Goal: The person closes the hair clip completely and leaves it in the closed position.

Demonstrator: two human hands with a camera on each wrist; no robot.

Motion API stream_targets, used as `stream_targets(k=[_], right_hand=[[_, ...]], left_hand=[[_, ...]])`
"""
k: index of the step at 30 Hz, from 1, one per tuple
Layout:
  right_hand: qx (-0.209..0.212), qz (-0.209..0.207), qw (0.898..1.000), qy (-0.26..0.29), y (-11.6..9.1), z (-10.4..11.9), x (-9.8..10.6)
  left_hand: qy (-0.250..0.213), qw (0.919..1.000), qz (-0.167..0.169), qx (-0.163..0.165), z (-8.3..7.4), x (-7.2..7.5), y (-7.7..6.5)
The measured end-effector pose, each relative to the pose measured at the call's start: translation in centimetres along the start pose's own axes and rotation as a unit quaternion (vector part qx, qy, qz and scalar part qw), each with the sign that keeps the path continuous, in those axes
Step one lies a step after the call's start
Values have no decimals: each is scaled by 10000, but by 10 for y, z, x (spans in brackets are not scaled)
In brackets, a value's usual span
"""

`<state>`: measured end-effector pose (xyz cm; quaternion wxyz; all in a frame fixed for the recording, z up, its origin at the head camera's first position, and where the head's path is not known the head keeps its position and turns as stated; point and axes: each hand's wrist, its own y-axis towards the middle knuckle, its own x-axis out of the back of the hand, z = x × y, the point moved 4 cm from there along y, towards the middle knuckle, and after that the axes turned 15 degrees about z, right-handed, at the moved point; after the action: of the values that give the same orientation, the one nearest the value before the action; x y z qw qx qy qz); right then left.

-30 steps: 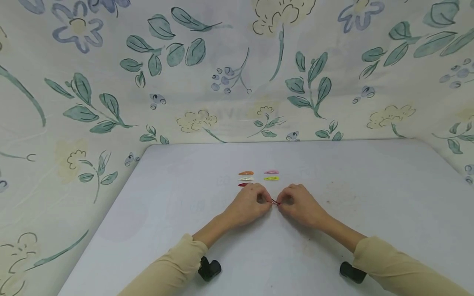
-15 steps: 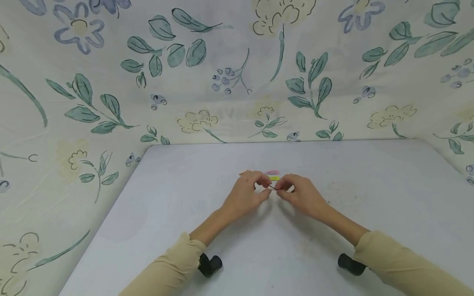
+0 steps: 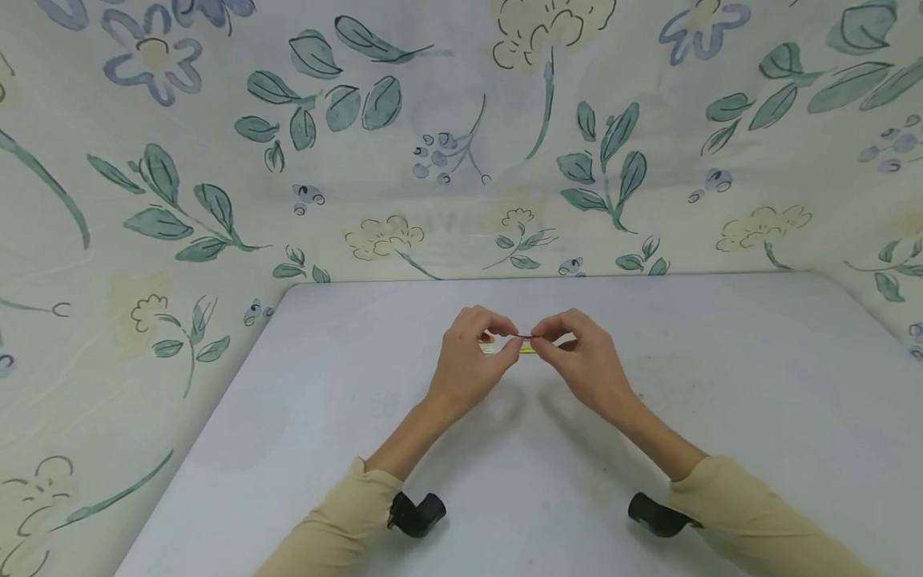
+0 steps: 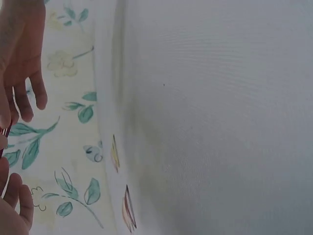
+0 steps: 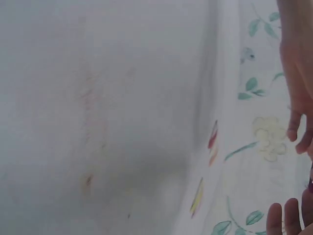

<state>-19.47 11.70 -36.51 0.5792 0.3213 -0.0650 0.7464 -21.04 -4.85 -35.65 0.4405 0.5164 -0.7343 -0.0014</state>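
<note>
A dark red snap hair clip [image 3: 525, 336] is held up above the table between both hands. The left hand [image 3: 469, 361] pinches its left end between forefinger and thumb. At its right end, the right hand [image 3: 587, 361] has the same kind of pinch. Only a sliver of the hair clip [image 4: 5, 133] shows in the left wrist view, at the left edge. Below the hands lies a yellow hair clip [image 3: 529, 349], partly covered. Behind the left hand's fingers, orange and white clips [image 3: 486, 343] show in part.
The clips lie on a white table [image 3: 346, 377], near its far edge. In the right wrist view, a red-and-orange pair of clips [image 5: 212, 143] lies beside a yellow clip [image 5: 196, 198]. A floral cloth [image 3: 461, 200] hangs behind. Black devices [image 3: 420, 514] sit at the wrists.
Both hands have moved away from the person and up off the table, bringing the dark red hair clip along. They now cover most of the clips lying there.
</note>
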Motion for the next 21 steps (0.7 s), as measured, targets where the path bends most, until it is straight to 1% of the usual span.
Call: stream_targets(k=[4,10,15,21], right_hand=[[-33,-268,9990,344,2,1,-2],[-86,-629,9951,761,4,-1,-8],[-130,-853,9926,857,7,-4,-13],[-130,-1124,9904,795,8,-7,-18]], left_hand=[[-118,9996,-248,50,1,0,1],[-397,9973,-561,240,5,-4,0],[-477,9949,-816,341,8,-8,0],[-320,9935,-1024,374,11,-12,-2]])
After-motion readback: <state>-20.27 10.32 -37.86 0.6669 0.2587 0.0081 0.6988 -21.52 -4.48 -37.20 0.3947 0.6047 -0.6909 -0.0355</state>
